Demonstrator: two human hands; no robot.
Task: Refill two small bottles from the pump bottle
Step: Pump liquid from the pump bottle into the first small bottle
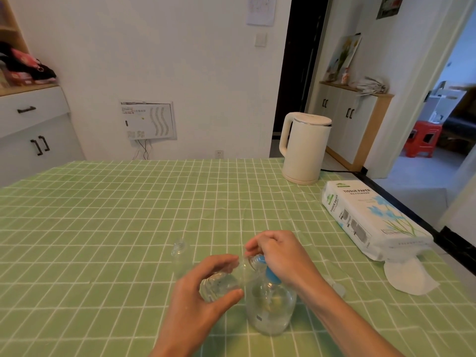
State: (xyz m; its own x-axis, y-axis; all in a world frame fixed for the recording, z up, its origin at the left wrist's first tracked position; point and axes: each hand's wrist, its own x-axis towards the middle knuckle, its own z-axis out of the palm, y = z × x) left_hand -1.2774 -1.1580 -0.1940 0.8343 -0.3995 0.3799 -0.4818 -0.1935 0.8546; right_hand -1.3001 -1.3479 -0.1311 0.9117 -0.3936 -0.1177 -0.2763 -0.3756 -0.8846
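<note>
Head view, looking down: the pump bottle [270,307] stands upright on the table [103,228], close to the near edge and right in front of me. It is clear, with a blue pump top [271,274]. My right hand [278,256] comes over it from the right, fingers curled down around the pump head. My left hand [201,300] grips one small bottle [219,287], thumb underneath and fingers wrapped over the top. I've got it tipped onto its side in the air, with its open neck pointing right toward the blue spout. The two hands are close together, almost touching above the pump bottle. Whether the neck actually meets the spout I cannot tell, since my right fingers cover that spot.

The second small bottle [180,251] stands upright on the table just behind and to the left of my left hand. It is clear, uncapped and apart from everything else. A small pale round thing [337,288] lies on the cloth beside my right forearm, too blurred to name.

Further out, on the right side of the table, a pack of tissue paper [371,220] lies on the green checked cloth, with one loose tissue [409,276] spread at its near end. A cream kettle [301,148] stands at the far right corner, well apart from the bottles.
</note>
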